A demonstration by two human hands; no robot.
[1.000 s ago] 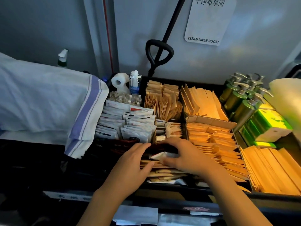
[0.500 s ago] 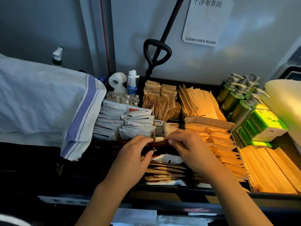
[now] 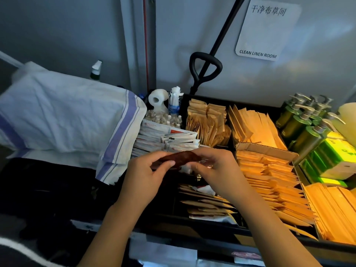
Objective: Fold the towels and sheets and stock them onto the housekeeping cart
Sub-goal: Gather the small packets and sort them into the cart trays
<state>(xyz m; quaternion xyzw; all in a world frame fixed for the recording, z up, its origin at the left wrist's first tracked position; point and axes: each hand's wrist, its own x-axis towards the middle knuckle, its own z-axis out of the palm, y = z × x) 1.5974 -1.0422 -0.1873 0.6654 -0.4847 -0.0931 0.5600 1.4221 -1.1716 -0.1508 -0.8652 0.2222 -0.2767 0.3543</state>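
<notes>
Both hands up over the black divided cart tray (image 3: 194,218): left hand (image 3: 146,175) and right hand (image 3: 215,170) each pinch an end of a dark reddish-brown packet (image 3: 179,158). Folded white blue-striped towel (image 3: 67,116) sits farther back on the left, beside the tray.

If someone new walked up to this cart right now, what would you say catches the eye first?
Probably the two hands at the centre: the left hand and right hand share a grip on a dark reddish packet above the tray. Next, the orange-lit paper sachets on the right, with green pump bottles behind them. On the left lies a folded white towel with a blue stripe.
</notes>
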